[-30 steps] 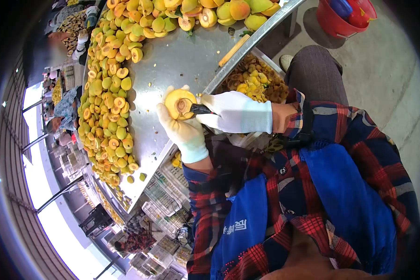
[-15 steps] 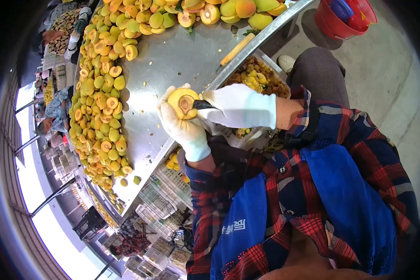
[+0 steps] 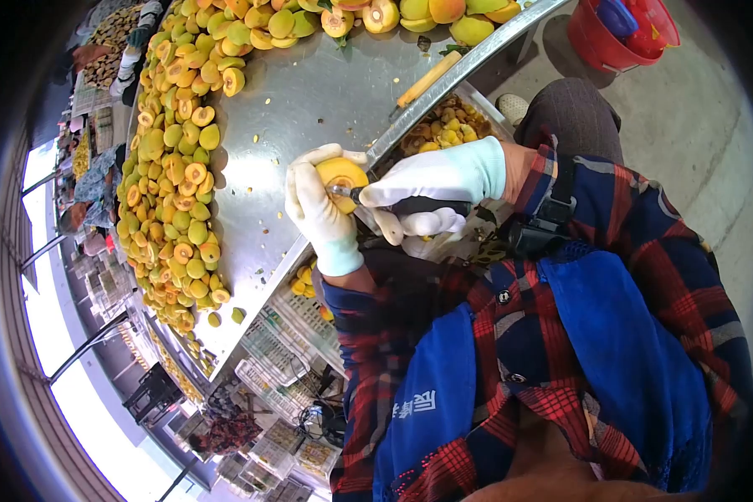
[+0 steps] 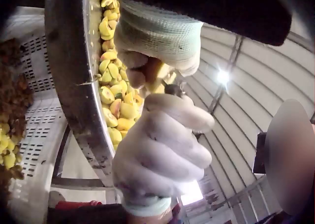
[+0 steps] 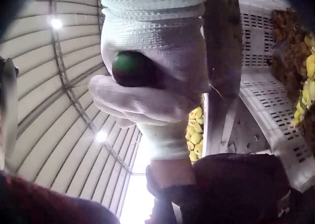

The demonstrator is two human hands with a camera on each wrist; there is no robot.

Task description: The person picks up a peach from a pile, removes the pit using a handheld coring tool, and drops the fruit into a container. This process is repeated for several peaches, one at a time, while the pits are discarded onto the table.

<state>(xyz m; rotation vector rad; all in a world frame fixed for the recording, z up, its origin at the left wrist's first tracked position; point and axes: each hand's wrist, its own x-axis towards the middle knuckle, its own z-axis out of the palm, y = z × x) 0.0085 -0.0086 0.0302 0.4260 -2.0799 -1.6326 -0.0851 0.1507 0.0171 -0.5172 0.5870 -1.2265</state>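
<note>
In the head view, a halved yellow fruit (image 3: pixel 343 171) sits cut face up in my gloved left hand (image 3: pixel 320 209), fingers curled round it. My gloved right hand (image 3: pixel 439 177) grips a dark-handled tool (image 3: pixel 353 194), whose metal tip is at the middle of the cut face. The left wrist view has my left hand (image 4: pixel 160 39) above, partly covering the fruit (image 4: pixel 156 75), and my right fist (image 4: pixel 160 147) below. A green handle end (image 5: pixel 129 64) pokes out of my right hand (image 5: pixel 152 47) in the right wrist view.
Piled fruit halves (image 3: pixel 176 184) lie along the metal table (image 3: pixel 293 109). Near its edge is a wooden-handled tool (image 3: pixel 429 79). A crate (image 5: pixel 275 111) with fruit and brown pieces stands beside the table, and a red bucket (image 3: pixel 598 42) on the floor.
The tool tip has moved from the edge of the central hollow further into the middle of the fruit. My right hand has turned, with its lower fingers now visible; the left hand still holds the fruit.
</note>
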